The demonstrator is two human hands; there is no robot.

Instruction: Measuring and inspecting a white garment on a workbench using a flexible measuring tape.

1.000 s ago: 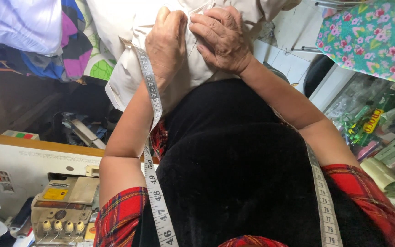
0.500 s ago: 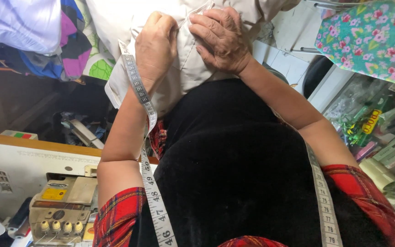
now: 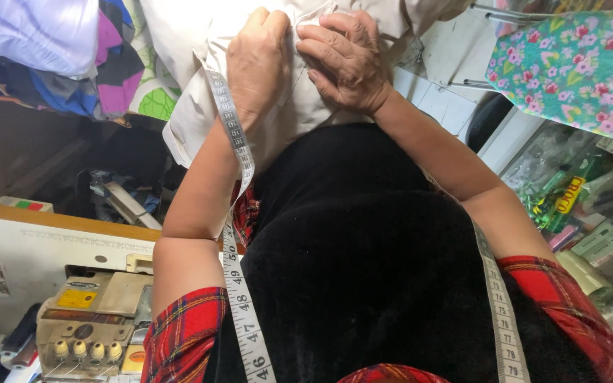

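- Looking down over a black top with red tartan sleeves; both my arms reach up to the top of the view.
- Left hand [image 3: 258, 60] is curled into a loose fist, knuckles toward the camera, bunching the beige garment [image 3: 200, 113]. Fingers closed on the cloth.
- Right hand [image 3: 345, 60] lies just beside it, touching it, fingers bent and pressed down on the same cloth near what looks like a seam or edge. Whether thumb and fingertip pinch anything small I cannot tell; the tips are hidden in the fold.
- The garment is held up in front of my chest, hanging down toward the lap, one hemmed corner loose at lower left.
- Tape measure [image 3: 239, 284] hangs round my neck; one end runs up along the left forearm and lies over the cloth by the left wrist.
- Sewing machine [image 3: 90, 319] sits low left on its wooden table [image 3: 51, 220], well apart from the hands. Floral cloth [image 3: 576, 67] upper right.
- Step in hand, as I judge it: fingering a seam or edge, both hands close together.
- Any next move calls for the left hand keeping the cloth taut while the right shifts along the edge; the tape could snag.
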